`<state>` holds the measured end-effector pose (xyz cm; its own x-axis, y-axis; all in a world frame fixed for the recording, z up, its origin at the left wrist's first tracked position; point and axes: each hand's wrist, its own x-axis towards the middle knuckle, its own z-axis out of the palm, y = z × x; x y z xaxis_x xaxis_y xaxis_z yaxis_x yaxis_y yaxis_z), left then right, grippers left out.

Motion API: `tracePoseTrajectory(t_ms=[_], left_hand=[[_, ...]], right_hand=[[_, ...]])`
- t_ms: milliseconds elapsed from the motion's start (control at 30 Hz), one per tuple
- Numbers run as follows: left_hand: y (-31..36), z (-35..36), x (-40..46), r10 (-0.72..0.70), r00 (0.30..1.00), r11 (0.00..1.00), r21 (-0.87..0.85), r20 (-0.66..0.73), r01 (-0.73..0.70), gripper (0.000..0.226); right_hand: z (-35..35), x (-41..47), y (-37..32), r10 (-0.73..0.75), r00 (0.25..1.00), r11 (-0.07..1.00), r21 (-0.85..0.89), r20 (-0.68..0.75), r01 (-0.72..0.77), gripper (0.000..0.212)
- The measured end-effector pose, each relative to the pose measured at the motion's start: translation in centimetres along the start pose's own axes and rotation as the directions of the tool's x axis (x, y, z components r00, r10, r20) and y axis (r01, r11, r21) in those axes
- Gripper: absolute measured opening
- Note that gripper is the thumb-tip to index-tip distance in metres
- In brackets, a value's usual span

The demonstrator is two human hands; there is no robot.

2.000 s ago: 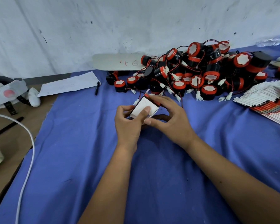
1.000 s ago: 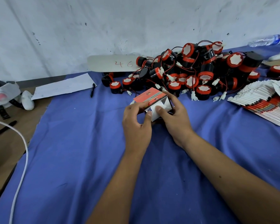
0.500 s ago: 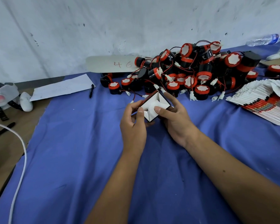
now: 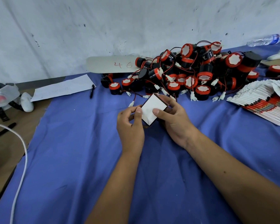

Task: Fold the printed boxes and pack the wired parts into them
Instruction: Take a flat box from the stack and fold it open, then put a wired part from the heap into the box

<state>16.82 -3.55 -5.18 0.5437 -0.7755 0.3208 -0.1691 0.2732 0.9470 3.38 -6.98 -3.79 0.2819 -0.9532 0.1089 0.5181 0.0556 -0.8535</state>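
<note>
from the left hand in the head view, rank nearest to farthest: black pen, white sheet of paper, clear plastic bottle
From the left hand:
1. Black pen, on the blue cloth up and to its left.
2. White sheet of paper, farther left, past the pen.
3. Clear plastic bottle, far right by the wall.

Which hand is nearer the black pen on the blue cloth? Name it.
Left. The left hand grips the box to the right of the pen; the right hand holds the box's far side, farther away.
</note>
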Motion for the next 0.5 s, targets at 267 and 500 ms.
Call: tracePoseTrajectory(t_ms=[267, 500], left_hand=[[0.6, -0.1, 0.1, -0.098, 0.992, 0.992, -0.075, 0.074, 0.103, 0.04], [0.5, -0.9, 0.4, -0.019, 0.976, 0.989, 0.145, 0.217, -0.013, 0.029]], right_hand=[[1.1, -1.0, 0.3, -0.447, 0.824, 0.098, -0.897, 0.347, 0.431, 0.072], [1.4, -1.6, 0.3, -0.335, 0.834, 0.292, -0.793, 0.438, 0.534, 0.066]])
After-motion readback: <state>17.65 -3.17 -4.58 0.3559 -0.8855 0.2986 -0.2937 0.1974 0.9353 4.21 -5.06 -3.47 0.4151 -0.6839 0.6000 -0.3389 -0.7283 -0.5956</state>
